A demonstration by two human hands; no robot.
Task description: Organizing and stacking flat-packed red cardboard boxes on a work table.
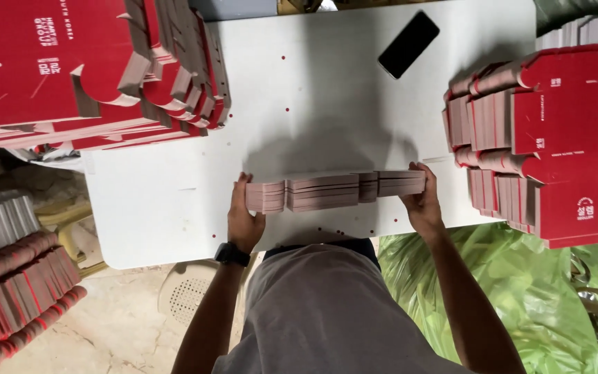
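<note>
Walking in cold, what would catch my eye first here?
Probably the red flat cartons piled at the table's far left and another pile at its right edge. Between them, the left hand and right hand press the ends of an on-edge bundle of cardboard on the white table.

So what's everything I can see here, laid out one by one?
Bundle of flat cardboard blanks: one, pinkish-grey edges, stood on edge at the table's near side, pressed between both hands.
Table: one, white, centre.
Phone: one, black, far side of table, face down or screen dark.
Left stack of flat cartons: one, red, top left.
Right stack of flat cartons: one, red, right edge of table.
Floor pile of cartons: one, red and grey, lower left.
Plastic sheet: green, lower right.
Wristwatch: one, black, left wrist.
Left hand: at bundle's left end.
Right hand: at bundle's right end.
</note>
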